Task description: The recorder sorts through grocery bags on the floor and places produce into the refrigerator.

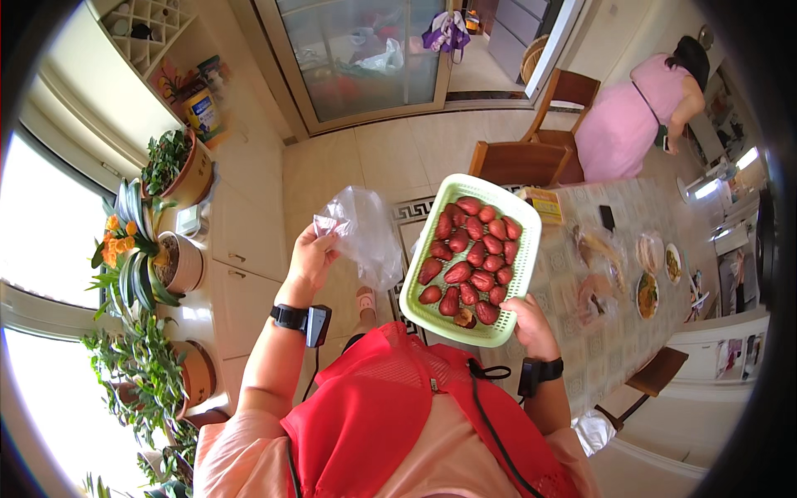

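Note:
My left hand [314, 254] pinches the gathered end of a clear plastic bag [367, 236], which hangs away from my fingers and looks empty. In my right hand [532, 324] is the near right corner of a pale green plastic basket [462, 333] with slotted sides. Several wrinkled, dark red fruits [457, 272], perhaps dried dates, lie spread over the basket's floor. One of them near the front is split, showing a brownish inside [464, 318]. A gap separates the bag from the basket.
A cloth-covered dining table [560, 348] at right bears dishes of food [647, 294], bagged food [598, 299], a phone [607, 218] and a yellow box [543, 205]. Wooden chairs [523, 163] and a person in pink [641, 112] are beyond. Potted plants [180, 261] line the left cabinet.

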Tool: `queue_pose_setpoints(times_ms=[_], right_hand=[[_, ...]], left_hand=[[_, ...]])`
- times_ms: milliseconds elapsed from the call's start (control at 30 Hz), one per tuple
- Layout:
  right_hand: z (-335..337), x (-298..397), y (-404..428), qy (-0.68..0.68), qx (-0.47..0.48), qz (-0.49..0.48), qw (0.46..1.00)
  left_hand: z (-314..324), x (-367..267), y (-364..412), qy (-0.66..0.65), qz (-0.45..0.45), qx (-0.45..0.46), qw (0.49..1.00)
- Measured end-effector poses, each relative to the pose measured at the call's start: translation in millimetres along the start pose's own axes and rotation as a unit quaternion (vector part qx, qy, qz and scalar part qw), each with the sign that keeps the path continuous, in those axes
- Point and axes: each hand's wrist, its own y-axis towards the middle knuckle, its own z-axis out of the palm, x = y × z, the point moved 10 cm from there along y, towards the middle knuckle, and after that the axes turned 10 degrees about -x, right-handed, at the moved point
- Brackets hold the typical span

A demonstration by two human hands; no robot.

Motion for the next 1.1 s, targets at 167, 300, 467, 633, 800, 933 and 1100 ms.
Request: queue_pose_setpoints(times_ms=[167,300,467,633,800,933,1100], right_hand=[[92.3,13.8,57.0,-0.059,0.045,0.030,0.997],[179.0,40.2,87.6,-0.147,0.076,0.021,0.986],[267.5,55.8,128.2,-0.206,0.206,-0.028,0.956],[302.5,59.5,168.3,-0.205,0.210,-0.003,0.956],[339.3,101.2,193.7,-0.193,0.273,0.017,0.942],[360.4,141.1,275.6,-0.026,0.326,0.044,0.944],[426.9,202.7,334.7,0.004,0.425,-0.065,0.903]], left_hand=[[2.4,-59.9,72.2,-0.060,0.051,0.059,0.995],[12.0,-116.2,120.6,-0.088,0.087,0.166,0.978],[30.0,-166.9,148.3,-0.084,0.051,0.237,0.967],[24.4,-187.5,189.5,-0.037,0.063,0.235,0.969],[28.5,-190.9,239.4,-0.075,0.002,0.205,0.976],[47.3,-197.6,275.6,-0.075,-0.016,0.216,0.973],[98.4,-217.7,308.2,-0.068,-0.022,0.217,0.974]])
